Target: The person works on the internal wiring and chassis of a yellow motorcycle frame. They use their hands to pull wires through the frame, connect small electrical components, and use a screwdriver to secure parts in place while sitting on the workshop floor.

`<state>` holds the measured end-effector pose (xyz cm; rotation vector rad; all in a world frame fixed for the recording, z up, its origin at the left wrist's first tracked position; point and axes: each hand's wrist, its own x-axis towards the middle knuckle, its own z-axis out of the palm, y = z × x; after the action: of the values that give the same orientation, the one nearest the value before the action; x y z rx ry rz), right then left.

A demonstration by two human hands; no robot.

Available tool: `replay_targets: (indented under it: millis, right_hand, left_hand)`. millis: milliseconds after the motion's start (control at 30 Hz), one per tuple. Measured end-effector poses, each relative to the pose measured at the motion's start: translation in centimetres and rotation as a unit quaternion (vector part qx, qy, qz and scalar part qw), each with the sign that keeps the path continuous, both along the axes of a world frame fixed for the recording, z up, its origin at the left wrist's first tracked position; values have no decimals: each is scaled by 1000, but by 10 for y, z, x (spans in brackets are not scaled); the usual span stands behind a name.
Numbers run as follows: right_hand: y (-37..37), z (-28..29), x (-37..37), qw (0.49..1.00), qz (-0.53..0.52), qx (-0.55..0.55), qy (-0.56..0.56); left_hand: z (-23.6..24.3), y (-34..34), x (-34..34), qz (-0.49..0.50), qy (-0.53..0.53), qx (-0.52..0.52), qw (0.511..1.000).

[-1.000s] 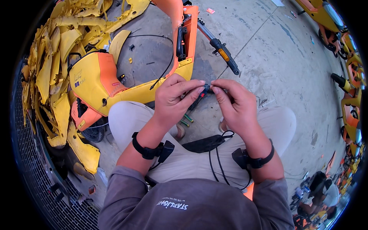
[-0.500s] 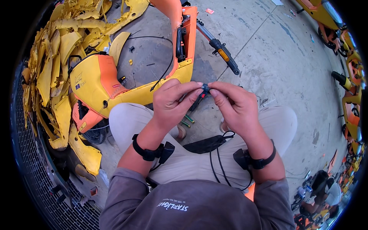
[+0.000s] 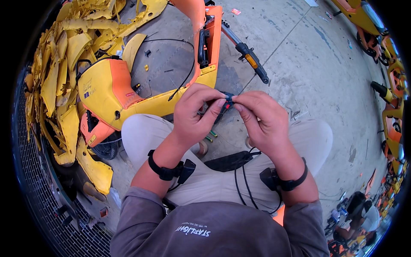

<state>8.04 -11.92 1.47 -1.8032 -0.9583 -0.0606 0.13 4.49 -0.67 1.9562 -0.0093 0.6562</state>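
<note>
In front of my knees, both hands meet over a small dark part [image 3: 228,98], too small and too covered by fingers to name. My left hand [image 3: 192,112] pinches its left end between thumb and forefinger. The forefinger of my right hand [image 3: 264,119] rests at its right end, the right thumb just below. Under the fingertips, on the floor, lies a black and red tool [image 3: 223,112], partly hidden by my hands. A pair of green handles [image 3: 211,136] shows below it, between my feet.
A yellow and orange scooter body [image 3: 128,100] lies at front left, beside a heap of broken yellow panels [image 3: 64,77]. Ahead on the concrete is a detached fork-like tube [image 3: 252,62]. A black pouch [image 3: 227,162] with cables lies on my lap. Scooters [image 3: 393,115] line the right side.
My right thumb has slipped slightly down from the small part, while the forefinger stays at it. The left hand has shifted a little to the right.
</note>
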Motion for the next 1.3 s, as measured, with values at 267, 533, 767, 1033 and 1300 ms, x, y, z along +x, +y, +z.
replay_targets:
  millis: [267,533,767,1033,1300]
  right_hand:
    - [-3,1,-2,1000,-8,-28,5]
    - [-4,7,-3,998,-5,-54,21]
    - [-5,6,-3,997,-5,-69,18]
    - [-4,1,-1,998,6,-61,13]
    - [-5,-2,6,997,11,-68,-37]
  left_hand:
    - [-1,0,-2,2,-1,17,1000]
    - [5,-3,-3,3,-1,29,1000]
    - [3,-3,-3,-1,-2,28,1000]
    - [3,-1,-3,-12,16,25,999]
    - [2,0,-2,-25,17,30,999]
